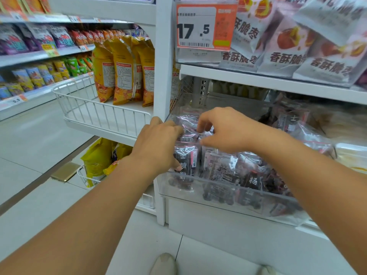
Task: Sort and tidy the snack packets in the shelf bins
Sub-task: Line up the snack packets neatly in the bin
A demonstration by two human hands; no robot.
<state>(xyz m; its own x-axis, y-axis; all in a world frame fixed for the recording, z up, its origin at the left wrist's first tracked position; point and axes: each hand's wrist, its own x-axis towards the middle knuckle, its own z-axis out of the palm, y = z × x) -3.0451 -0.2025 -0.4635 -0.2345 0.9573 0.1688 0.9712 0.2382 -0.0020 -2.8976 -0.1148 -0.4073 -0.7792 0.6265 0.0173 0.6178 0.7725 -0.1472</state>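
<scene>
In the clear shelf bin (228,199), left end, both hands work the dark dried-fruit packets (220,171). Left hand (156,143) grips an upright packet (186,157) at the bin's front-left corner, long axis vertical. Right hand (224,130) pinches a packet top just behind it (nearer the rest, stretching rightward).

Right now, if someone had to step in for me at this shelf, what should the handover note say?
Left hand: at the left end of the clear bin, fingers curled round an upright dark packet.
Right hand: over the back of the bin, fingertips pinching the top of a clear-wrapped packet.
Packets: the front row of dark packets stands roughly upright; those at the bin's right end lie heaped and tilted.
Done: left front looks lined up.
Left: seat the two packets in hand, then straighten the right-hand heap.
</scene>
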